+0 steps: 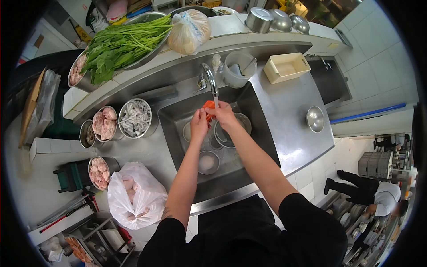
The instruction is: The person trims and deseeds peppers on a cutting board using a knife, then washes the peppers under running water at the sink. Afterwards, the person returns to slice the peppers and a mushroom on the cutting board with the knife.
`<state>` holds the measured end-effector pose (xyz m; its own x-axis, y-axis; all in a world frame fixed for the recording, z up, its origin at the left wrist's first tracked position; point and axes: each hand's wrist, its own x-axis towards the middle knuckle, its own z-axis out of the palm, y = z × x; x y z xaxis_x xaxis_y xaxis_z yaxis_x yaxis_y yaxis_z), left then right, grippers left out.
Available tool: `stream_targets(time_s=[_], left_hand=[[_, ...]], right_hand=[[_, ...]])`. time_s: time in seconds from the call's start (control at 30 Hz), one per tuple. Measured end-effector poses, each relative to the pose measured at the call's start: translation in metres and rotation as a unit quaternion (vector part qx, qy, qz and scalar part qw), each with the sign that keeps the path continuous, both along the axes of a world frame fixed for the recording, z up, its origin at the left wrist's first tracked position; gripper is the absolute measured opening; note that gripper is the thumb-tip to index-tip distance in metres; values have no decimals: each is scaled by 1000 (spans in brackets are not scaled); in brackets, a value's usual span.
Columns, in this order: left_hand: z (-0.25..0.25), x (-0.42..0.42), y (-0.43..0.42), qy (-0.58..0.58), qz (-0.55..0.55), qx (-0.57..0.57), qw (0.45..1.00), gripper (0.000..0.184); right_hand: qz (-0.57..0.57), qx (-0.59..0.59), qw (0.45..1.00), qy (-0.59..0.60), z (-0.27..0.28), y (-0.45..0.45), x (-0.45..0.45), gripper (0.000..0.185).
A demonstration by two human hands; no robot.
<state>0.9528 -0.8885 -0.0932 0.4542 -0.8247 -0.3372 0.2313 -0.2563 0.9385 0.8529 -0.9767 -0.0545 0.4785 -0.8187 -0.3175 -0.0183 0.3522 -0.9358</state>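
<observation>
Water runs from the faucet [209, 76] above the metal sink [178, 111]. Right under it, my left hand [199, 122] and my right hand [224, 115] are close together, fingers closed around an orange-red item [209, 105] that I cannot identify. Both hands hold it between them, and they partly cover it. Below my hands, inside the sink, are several round metal bowls and strainers; a small bowl [208, 163] with something pale in it sits nearest to me.
Left of the sink stand metal pots of raw meat [105, 123] and squid-like pieces [134, 118], and a plastic bag [135, 196]. Leafy greens [120, 44] lie on the ledge. To the right are a cream bin [287, 68], a bowl [315, 119] and, farther off, a person [369, 194].
</observation>
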Motion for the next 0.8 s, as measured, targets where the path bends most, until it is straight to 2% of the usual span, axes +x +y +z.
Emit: stream_targets(time_s=[0.03,0.1,0.17,0.27,0.3,0.37,0.5,0.57,0.6,0.67,0.73,0.8], left_hand=[[-3,-5,-1,-39,41,-15,998,36],[-4,-12,2,-14,27,-11,999,36],[2,-18,8,12,9,-5,1000,35],[7,-24,10,-12,-7,-17,1000,34],[8,-22,6,14,34,-25,999,34],[11,-20,6,40,74,-33,996,34],[13,-21,18,23,69,-56,996,34],[12,-24,19,6,65,-75,995,33],[16,-23,18,9,91,-57,994,33],[22,-20,19,13,119,-37,992,33],[25,-17,19,49,151,-67,985,33],[15,-17,25,22,130,-68,989,33]], right_hand=[[-18,30,999,-2,-1,5,-1,18],[-36,61,997,-6,-14,1,-2,17],[-13,-52,997,48,-49,-16,-7,17],[-71,-21,997,-16,-53,-13,-2,16],[-71,-21,997,-17,-42,-9,1,16],[-34,74,996,-46,-8,3,1,15],[-5,55,998,7,-19,-11,5,16],[-67,12,998,15,-33,-13,12,18],[-65,12,998,14,-26,-7,16,18],[-75,96,988,-91,-3,9,17,12],[-51,68,995,-59,0,7,14,12],[-25,40,998,-29,-4,-1,13,13]])
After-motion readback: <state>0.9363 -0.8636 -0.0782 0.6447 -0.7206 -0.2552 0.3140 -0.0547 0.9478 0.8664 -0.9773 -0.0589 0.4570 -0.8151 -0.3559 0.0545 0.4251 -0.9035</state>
